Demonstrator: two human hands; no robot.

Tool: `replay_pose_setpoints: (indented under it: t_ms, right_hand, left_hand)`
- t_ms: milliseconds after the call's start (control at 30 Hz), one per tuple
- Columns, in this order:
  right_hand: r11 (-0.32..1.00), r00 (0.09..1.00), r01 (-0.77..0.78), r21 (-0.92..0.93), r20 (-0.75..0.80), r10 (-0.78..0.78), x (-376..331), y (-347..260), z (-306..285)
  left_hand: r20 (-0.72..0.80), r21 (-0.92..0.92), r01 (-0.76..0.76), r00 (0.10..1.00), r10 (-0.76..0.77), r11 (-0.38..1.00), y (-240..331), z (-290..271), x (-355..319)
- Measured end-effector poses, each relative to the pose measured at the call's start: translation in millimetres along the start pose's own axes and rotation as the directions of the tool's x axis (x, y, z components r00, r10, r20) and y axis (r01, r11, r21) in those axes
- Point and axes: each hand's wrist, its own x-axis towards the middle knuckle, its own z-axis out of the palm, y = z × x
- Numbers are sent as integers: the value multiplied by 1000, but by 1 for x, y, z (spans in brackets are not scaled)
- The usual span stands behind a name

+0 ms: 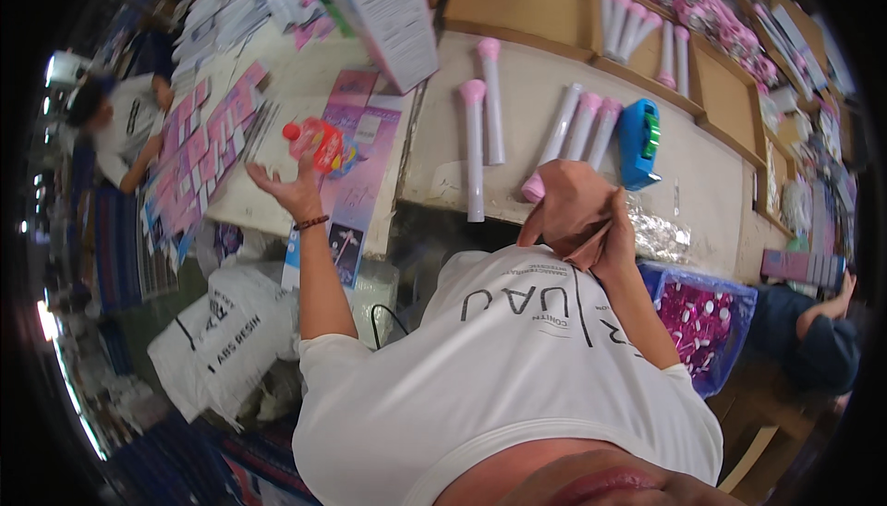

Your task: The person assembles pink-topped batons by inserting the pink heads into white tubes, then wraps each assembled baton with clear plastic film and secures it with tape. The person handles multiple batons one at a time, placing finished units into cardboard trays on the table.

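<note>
My left hand [294,190] is over the left table with its fingers spread and palm turned up, holding nothing. Just beyond its fingertips is a small red, clear and blue drink pouch [321,146] with a red cap; whether the thumb touches it I cannot tell. My right hand [617,233] grips a crumpled brown piece of cloth or soft leather [575,199] in front of my chest, its folds hiding part of the fingers. Behind the cloth lie several white tubes with pink ends [584,127], next to a blue tape dispenser [637,146].
Pink printed cards [208,141] cover the left table, where another person [129,127] works. Cardboard trays [522,2] line the back. A blue-lined bin [702,321] of small magenta and white pieces stands at my right. A white sack [222,340] lies at lower left.
</note>
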Motion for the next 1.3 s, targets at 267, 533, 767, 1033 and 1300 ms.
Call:
replay_pose_setpoints:
  t_ms: [267,533,767,1033,1300]
  right_hand:
    - [996,994,89,-13,-56,-90,-15,-12,-10]
    - [984,975,157,79,-173,-142,-27,-14,-32]
    - [936,911,352,-17,-224,-346,-14,-12,-42]
    - [906,898,422,23,-143,-415,34,-34,-47]
    - [927,943,331,173,-67,-325,28,-33,-44]
  left_hand:
    - [198,-47,189,964,-176,981,-82,29,-7]
    - [264,97,5,964,-30,995,-84,57,-7]
    - [454,-63,-201,866,208,977,43,93,-34]
    - [821,-333,-577,211,530,746,202,123,-77]
    - [814,-398,-810,-95,573,431,272,147,-107]
